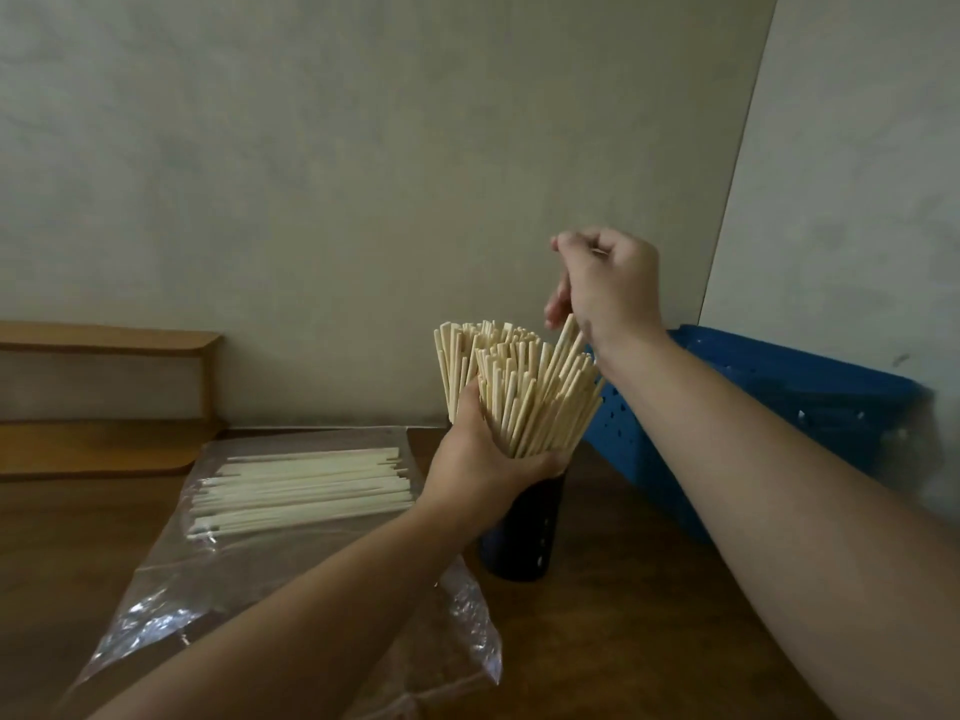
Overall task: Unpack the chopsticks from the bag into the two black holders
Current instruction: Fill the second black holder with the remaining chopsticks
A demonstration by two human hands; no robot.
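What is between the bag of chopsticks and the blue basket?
In the head view, the black holder packed with chopsticks, gripped by the left hand.

Dim, flat indoor light (soft shadows), wide-angle bending at edges, slight overall blur.

One black holder [522, 527]; one clear bag [291, 517]; one blue basket [769, 407]; two hands; chopsticks past counting.

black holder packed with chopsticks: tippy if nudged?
Probably top-heavy: the black holder is tall and narrow, and the chopstick bundle fans out well above its rim. The left hand grips the bundle at the rim, which likely steadies it. A push high up would likelier tip it than slide it on the table.
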